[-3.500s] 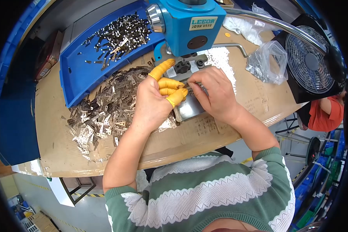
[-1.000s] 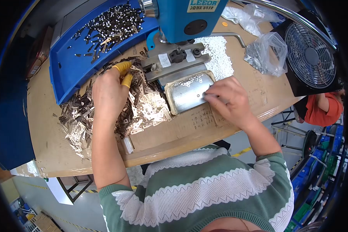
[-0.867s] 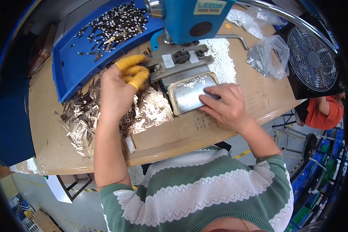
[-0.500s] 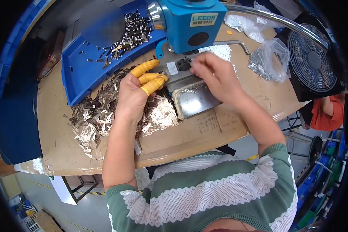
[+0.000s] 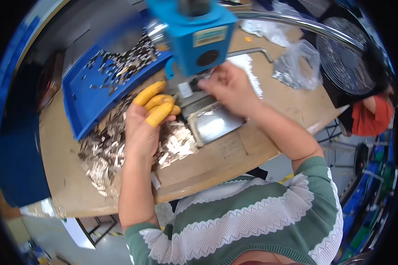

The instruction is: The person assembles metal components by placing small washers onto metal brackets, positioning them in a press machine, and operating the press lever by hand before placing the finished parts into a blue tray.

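Note:
My left hand [image 5: 147, 121], with yellow finger cots on the thumb and several fingers, is over a pile of small flat metal pieces [image 5: 104, 161]. Its fingers are curled towards the thumb; whatever they hold is hidden. My right hand [image 5: 235, 92] is bent with thumb and fingers together at a small dark fixture [image 5: 194, 83] below a blue bench press [image 5: 201, 42]. Blur hides what is between those fingertips. A shiny metal plate [image 5: 216, 126] with a taped edge lies in front of the fixture, between my hands.
At the back left stands a blue tray [image 5: 82, 99] holding many small dark and white parts. Small white pieces [image 5: 248, 73] lie beyond my right hand, near a hex key [image 5: 266, 54] and a clear plastic bag [image 5: 298, 66]. A fan [image 5: 345, 57] and a person in orange [image 5: 376, 117] are at right.
The whole view has shifted and blurred. My left index finger has come down nearer the other fingers. My right hand stays by the fixture, its fingers still together.

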The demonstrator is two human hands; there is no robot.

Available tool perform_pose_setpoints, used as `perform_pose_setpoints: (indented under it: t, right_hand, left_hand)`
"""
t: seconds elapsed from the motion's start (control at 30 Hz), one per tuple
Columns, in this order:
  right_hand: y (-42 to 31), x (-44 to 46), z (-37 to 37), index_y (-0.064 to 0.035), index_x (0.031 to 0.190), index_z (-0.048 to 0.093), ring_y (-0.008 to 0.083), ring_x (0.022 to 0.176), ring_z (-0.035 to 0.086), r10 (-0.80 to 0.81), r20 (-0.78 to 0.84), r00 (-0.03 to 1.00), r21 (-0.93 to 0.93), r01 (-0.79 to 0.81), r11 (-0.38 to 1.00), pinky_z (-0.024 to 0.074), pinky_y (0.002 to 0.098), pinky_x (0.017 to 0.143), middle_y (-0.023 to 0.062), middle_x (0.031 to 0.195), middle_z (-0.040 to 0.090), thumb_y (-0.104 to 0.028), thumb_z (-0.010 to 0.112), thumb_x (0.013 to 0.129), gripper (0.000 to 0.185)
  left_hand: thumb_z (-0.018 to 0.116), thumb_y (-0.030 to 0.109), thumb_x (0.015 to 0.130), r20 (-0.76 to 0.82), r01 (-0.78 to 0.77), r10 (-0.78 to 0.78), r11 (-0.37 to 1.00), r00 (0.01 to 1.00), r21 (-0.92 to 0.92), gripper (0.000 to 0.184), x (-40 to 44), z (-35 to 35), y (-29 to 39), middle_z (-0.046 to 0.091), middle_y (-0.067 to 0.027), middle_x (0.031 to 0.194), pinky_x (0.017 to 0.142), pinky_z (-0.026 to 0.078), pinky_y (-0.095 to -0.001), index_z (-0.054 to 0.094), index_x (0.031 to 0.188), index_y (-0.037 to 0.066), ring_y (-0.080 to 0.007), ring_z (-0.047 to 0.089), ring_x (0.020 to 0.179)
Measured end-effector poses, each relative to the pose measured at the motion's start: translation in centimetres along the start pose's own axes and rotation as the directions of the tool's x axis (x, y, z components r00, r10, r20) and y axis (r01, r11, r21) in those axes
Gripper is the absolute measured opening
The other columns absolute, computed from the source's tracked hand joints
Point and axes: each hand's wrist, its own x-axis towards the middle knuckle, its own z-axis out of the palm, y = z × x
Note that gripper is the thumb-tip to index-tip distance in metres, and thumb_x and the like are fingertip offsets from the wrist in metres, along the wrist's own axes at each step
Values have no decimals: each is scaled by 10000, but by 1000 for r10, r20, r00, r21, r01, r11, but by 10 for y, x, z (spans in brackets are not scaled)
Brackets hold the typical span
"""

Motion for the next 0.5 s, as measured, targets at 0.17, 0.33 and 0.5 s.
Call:
perform_pose_setpoints:
  t: [0.17, 0.33, 0.5]
  right_hand:
    - [-13, -53, -44, -42, 828, 631, 207, 635, 590, -308, -39, 950, -570, 232, 788, 475, 290, 573, 86, 736, 614, -100, 672, 747, 107]
    - [17, -59, -116, -44, 775, 650, 247, 689, 588, -144, -249, 958, -771, -106, 628, 470, 336, 644, 96, 764, 630, -102, 657, 738, 69]
    - [31, -47, -124, -39, 760, 645, 278, 702, 578, -117, -143, 983, -798, -45, 601, 460, 351, 663, 101, 758, 622, -126, 642, 741, 89]
  left_hand:
    - [648, -18, 769, 27, -52, 52, 999, 998, -13, 431, 2, -1, -9, 625, -117, 933, 671, 550, -275, 502, 1174, -33, -224, 649, 806]
    - [644, -25, 771, 25, -8, 7, 1000, 1000, 24, 329, 2, 2, -19, 634, -108, 909, 669, 547, -270, 574, 1093, -19, -204, 649, 781]
    - [640, -11, 772, 100, 5, -2, 999, 995, -34, 187, -1, 6, -20, 640, -110, 873, 639, 536, -267, 620, 958, -11, -191, 645, 759]
